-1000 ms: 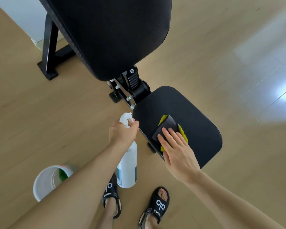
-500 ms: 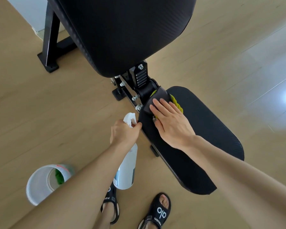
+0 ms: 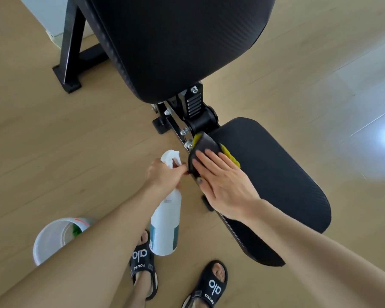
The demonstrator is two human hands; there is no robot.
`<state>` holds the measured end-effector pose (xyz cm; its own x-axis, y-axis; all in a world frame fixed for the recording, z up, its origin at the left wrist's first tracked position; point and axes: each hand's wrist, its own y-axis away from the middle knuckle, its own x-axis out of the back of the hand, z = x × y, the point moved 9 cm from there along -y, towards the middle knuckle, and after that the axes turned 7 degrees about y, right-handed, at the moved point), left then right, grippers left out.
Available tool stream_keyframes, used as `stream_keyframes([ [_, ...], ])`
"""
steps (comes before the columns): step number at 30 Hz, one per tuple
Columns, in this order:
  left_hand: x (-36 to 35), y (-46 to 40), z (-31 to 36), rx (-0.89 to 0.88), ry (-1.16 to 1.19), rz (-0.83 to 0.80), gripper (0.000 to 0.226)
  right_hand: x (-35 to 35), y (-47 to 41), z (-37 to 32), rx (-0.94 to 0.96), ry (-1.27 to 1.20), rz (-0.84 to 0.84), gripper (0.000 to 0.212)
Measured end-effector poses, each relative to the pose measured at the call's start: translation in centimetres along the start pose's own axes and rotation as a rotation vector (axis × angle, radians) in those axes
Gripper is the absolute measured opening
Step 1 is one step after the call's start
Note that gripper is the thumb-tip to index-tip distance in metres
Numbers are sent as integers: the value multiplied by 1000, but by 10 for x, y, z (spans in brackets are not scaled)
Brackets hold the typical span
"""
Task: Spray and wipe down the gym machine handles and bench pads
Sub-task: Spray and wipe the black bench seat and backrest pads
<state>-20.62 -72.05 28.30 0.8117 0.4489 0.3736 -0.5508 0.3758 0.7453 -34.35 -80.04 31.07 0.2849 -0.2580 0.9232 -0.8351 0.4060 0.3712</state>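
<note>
A black weight bench stands on the wood floor, with a raised back pad (image 3: 178,45) and a flat seat pad (image 3: 276,174). My right hand (image 3: 225,185) lies flat on a grey and yellow cloth (image 3: 206,150), pressing it onto the seat pad's near left corner by the hinge (image 3: 198,116). My left hand (image 3: 165,174) grips the neck of a white spray bottle (image 3: 165,225), which hangs upright beside the bench with its trigger head at the seat's edge.
A white bucket (image 3: 51,238) with something green inside stands on the floor at lower left. The bench's black rear leg (image 3: 71,54) is at upper left. My two feet in black sandals (image 3: 209,285) stand close to the seat pad.
My right hand slid the cloth from the seat's middle up to the hinge end, then back a little toward its left edge. The spray bottle stayed hanging in my left hand.
</note>
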Motion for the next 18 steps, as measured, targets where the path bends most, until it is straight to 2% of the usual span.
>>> stream_keyframes([
  [5, 15, 7, 1, -11, -11, 31, 24, 3, -32, -14, -39, 10, 63, 57],
  [9, 12, 13, 15, 6, -16, 71, 24, -8, 28, -15, -37, -28, 23, 54],
  [14, -7, 17, 27, 5, 1, 35, 10, -31, 134, 1, -107, -45, -49, 54],
  [16, -10, 17, 26, 17, 20, 52, 6, -34, 134, 5, -97, -43, -55, 54],
  [18, -13, 14, 25, 19, 21, 69, 15, -29, 112, 9, -78, -31, -44, 54],
])
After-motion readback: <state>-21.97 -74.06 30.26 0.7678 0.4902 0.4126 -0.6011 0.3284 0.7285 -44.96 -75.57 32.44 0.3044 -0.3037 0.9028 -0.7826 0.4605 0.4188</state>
